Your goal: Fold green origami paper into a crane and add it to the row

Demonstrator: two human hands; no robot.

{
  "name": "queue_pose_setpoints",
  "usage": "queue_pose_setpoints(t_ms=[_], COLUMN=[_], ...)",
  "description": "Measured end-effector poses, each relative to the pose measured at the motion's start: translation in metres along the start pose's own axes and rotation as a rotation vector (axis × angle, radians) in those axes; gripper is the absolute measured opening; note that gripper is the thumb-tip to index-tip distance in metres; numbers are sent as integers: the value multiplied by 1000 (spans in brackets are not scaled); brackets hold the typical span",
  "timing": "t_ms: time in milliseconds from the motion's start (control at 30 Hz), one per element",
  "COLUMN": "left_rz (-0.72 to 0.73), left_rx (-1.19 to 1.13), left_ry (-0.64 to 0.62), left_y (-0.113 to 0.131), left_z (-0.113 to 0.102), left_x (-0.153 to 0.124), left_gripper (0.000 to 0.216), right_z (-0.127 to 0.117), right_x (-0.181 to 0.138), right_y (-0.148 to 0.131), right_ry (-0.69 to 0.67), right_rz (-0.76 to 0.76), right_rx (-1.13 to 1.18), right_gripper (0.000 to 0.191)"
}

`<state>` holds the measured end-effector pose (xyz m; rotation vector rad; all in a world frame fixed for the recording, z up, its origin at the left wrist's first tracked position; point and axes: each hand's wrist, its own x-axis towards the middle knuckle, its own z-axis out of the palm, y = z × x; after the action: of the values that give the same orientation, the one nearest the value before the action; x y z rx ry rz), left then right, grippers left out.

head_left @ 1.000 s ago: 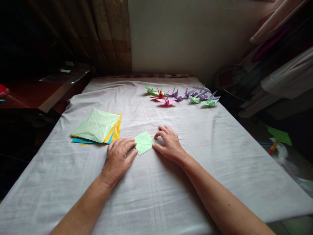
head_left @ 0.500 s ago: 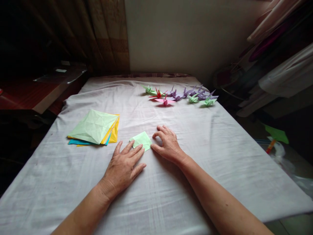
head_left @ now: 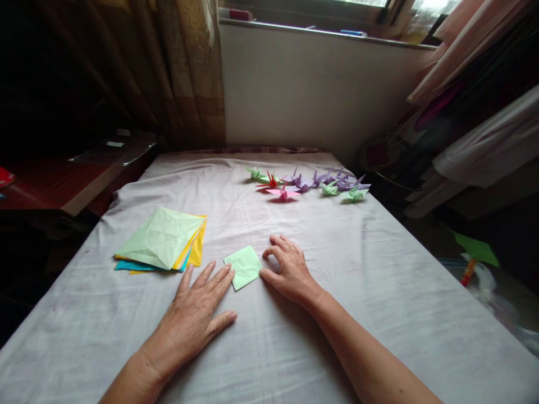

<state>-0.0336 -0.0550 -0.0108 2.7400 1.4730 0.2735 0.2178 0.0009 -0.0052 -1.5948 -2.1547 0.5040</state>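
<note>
A light green folded paper square (head_left: 244,267) lies flat on the cloth-covered table (head_left: 269,342), between my two hands. My left hand (head_left: 201,303) rests palm down with its fingers spread, and its fingertips touch the paper's left edge. On the other side, my right hand (head_left: 288,270) has its fingers curved and apart. Its thumb tip is at the paper's right corner. Beyond my left hand sits a stack of creased paper sheets (head_left: 162,238), pale green on top with yellow and blue sheets showing below.
Several folded paper cranes, among them a red crane (head_left: 272,180), a pink crane (head_left: 283,193) and a green crane (head_left: 354,194), stand at the table's far right. A brown desk (head_left: 80,188) is at the left. Clothes (head_left: 484,146) hang on the right.
The view has tilted up, so the window sill now shows. My left hand has slid left off the paper's face to its edge. My right hand keeps its place beside the paper.
</note>
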Motion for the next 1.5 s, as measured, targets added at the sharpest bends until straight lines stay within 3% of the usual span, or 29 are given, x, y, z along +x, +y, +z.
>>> queue_pose_setpoints(t_ms=[267, 667, 967, 1233, 1367, 1500], left_rz=[-181, -166, -167, -54, -119, -121], left_rx=[56, 18, 23, -293, -450, -397], left_ry=[208, 307, 283, 460, 515, 584], left_y=[-5, -2, -1, 15, 25, 21], left_z=[16, 20, 20, 10, 8, 4], left_x=[12, 15, 14, 24, 29, 29], left_gripper=[58, 59, 59, 49, 37, 21], right_z=[0, 1, 1, 6, 8, -6], right_x=[-1, -2, -2, -2, -1, -3], right_y=[-1, -2, -1, 1, 6, 0], right_ry=[-2, 28, 41, 49, 79, 180], right_rz=[-3, -36, -40, -45, -51, -176], right_rx=[-15, -11, -23, -38, -22, 6], right_gripper=[26, 25, 25, 27, 43, 70])
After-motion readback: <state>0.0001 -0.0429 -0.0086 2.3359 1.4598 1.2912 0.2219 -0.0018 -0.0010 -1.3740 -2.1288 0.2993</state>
